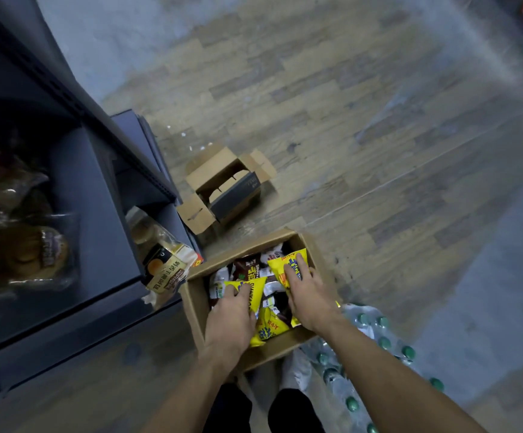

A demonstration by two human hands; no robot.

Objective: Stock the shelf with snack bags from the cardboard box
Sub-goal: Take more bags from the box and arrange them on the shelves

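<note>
- The cardboard box (195,310) is sitting open on the wooden floor (347,135), just beside the foot of the dark shelf (104,214), and it is holding a jumble of yellow, brown and white snack bags.
- The left hand (232,317) is reaching down into the near-left part of the box, its grip curling over a yellow snack bag (255,290); the fingers are lying on top of the packet and the thumb side is hidden, so how firmly it is holding is hard to tell.
- The right hand (308,295) is lying over a second yellow bag (280,265) at the far-right side of the box, its fingers spreading and bending across the packet.
- A third yellow bag (269,329) is lying between the two wrists, against the near wall of the box.
- Brown packets (249,267) are showing in the middle of the box.
- Wrapped bread packs (163,260) are lying on the lower shelf boards, one sticking out over the edge near the box.
- A smaller empty carton (226,189) is lying open on the floor beyond the box.
- A shrink-wrapped pack of green-capped bottles (379,354) is standing just to the right of the box.
</note>
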